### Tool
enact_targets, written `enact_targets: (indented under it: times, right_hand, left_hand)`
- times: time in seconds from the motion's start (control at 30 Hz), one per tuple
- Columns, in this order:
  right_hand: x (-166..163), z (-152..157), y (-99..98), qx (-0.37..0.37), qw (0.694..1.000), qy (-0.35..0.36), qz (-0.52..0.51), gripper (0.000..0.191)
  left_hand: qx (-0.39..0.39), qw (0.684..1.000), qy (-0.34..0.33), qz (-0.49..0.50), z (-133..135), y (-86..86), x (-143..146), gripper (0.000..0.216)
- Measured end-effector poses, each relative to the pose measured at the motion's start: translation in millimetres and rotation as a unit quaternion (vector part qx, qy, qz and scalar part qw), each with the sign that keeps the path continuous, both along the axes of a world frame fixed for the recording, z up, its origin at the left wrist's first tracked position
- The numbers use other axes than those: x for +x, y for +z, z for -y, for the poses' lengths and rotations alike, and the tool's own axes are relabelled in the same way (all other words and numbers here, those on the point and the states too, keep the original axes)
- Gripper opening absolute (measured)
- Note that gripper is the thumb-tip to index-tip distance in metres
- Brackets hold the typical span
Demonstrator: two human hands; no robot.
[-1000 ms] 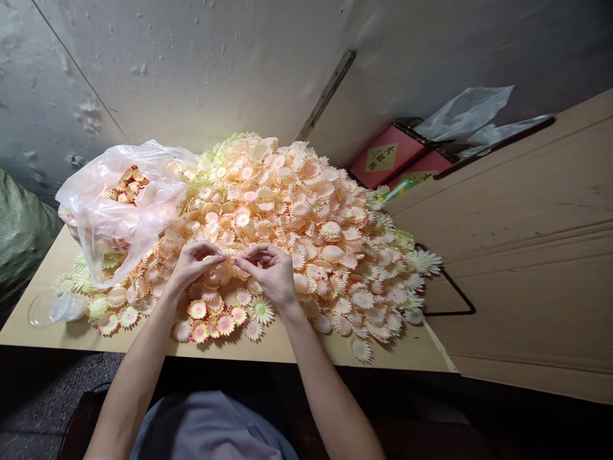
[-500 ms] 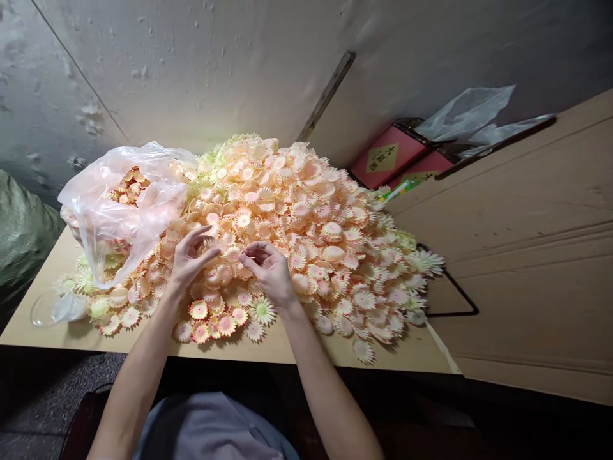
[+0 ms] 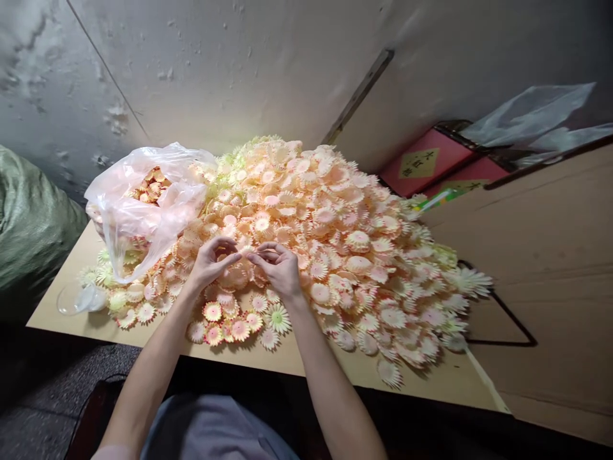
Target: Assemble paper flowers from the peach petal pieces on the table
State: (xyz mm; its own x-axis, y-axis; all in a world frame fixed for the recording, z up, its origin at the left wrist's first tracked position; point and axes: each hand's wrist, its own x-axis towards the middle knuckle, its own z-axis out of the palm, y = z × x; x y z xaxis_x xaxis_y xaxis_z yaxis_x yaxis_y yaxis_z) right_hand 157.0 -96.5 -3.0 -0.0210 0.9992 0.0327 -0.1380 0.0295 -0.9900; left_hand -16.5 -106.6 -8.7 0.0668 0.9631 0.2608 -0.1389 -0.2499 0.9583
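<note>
A big heap of peach, pink and pale green paper flowers (image 3: 325, 223) covers a light wooden table (image 3: 306, 361). My left hand (image 3: 211, 262) and my right hand (image 3: 280, 268) meet over the near side of the heap, fingertips pinched together and almost touching. What they pinch is too small to name; it looks like a flower piece. Several loose flowers (image 3: 239, 319) lie flat on the table just below my hands.
A clear plastic bag (image 3: 143, 204) with more flowers sits at the table's left. A clear plastic piece (image 3: 76, 300) lies at the left edge. Red boxes (image 3: 431, 163), a cardboard sheet (image 3: 550, 268) and a green sack (image 3: 33, 223) flank the table.
My left hand had opened and reached into the heap half a second ago; now its fingers are pinched again and meet my right hand. The view has shifted slightly.
</note>
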Motion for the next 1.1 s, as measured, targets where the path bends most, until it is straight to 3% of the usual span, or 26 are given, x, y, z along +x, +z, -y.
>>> enact_targets:
  times: [0.17,0.43,0.6,0.67,0.8,0.9,1.0,1.07,1.1]
  right_hand:
    - [2.7,-5.8,-9.6,-0.008,1.0,-0.013,-0.012,0.047]
    - [-0.2,2.1,-9.4,0.012,0.999,0.023,-0.038,0.045]
    - [-3.8,5.0,-5.2,0.078,0.995,0.019,-0.053,0.039]
    - [2.1,4.1,-6.5,0.105,0.993,0.004,-0.048,0.036]
    - [21.2,-0.4,-5.8,0.16,0.981,-0.103,0.036,0.027]
    - [31.2,-0.3,7.7,0.214,0.948,-0.107,0.21,0.022]
    - [38.7,12.3,29.7,0.296,0.872,-0.089,0.38,0.024]
    - [44.3,29.3,41.0,0.336,0.84,-0.071,0.42,0.024]
    - [46.9,39.6,43.6,0.348,0.834,-0.023,0.428,0.023]
  left_hand:
    - [0.023,0.998,0.023,-0.049,0.0,-2.1,0.4,0.03]
    - [0.009,0.997,-0.042,-0.069,2.2,-1.8,3.3,0.031]
    - [0.022,0.996,0.013,-0.087,3.1,1.8,5.6,0.025]
    - [-0.004,0.998,0.045,-0.042,-1.0,-1.1,0.6,0.024]
    - [-0.011,0.981,0.18,0.076,-13.0,-9.5,-15.3,0.026]
    - [-0.003,0.971,0.227,0.073,-16.7,-10.3,-19.4,0.03]
    - [0.018,0.973,0.228,0.028,-15.5,-6.7,-14.9,0.029]
    - [0.035,0.973,0.227,0.011,-14.1,-4.1,-11.6,0.028]
    - [0.041,0.974,0.225,0.01,-13.6,-3.0,-10.7,0.028]
